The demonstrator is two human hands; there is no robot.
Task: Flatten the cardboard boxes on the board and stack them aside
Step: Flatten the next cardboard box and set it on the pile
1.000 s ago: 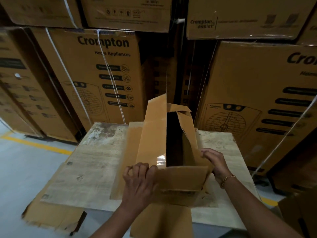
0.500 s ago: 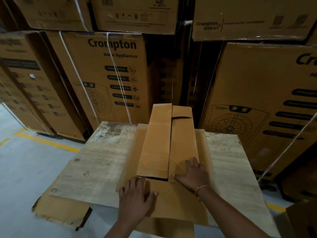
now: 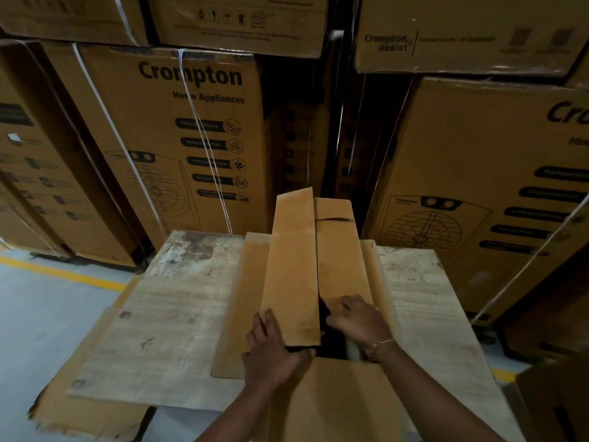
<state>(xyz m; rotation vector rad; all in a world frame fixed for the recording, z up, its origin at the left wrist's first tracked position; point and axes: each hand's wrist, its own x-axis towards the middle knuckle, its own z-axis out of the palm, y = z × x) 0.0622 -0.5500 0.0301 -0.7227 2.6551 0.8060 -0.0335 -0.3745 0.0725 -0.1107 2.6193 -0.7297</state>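
A plain brown cardboard box (image 3: 293,266) lies lengthwise on the worn wooden board (image 3: 165,314), nearly flat, with two long top flaps meeting along the middle. A dark gap shows at their near end. My left hand (image 3: 271,355) lies at the near corner of the left flap. Its fingers are straight along the flap's edge and its thumb is at the flap's near edge. My right hand (image 3: 357,320), with a bracelet at the wrist, rests on the right flap with fingers curled into the gap at its edge. The box's near flap (image 3: 334,397) hangs over the board's front edge.
Tall strapped appliance cartons (image 3: 191,138) stand as a wall right behind the board, with more cartons (image 3: 478,186) at the right. A torn cardboard sheet (image 3: 79,419) sticks out under the board's left corner. Grey floor with a yellow line (image 3: 63,272) lies to the left.
The box stood half open a second ago, then both hands pressed it flat. Now my right fingers are in the gap between the flaps and my left hand has moved to the left flap's corner.
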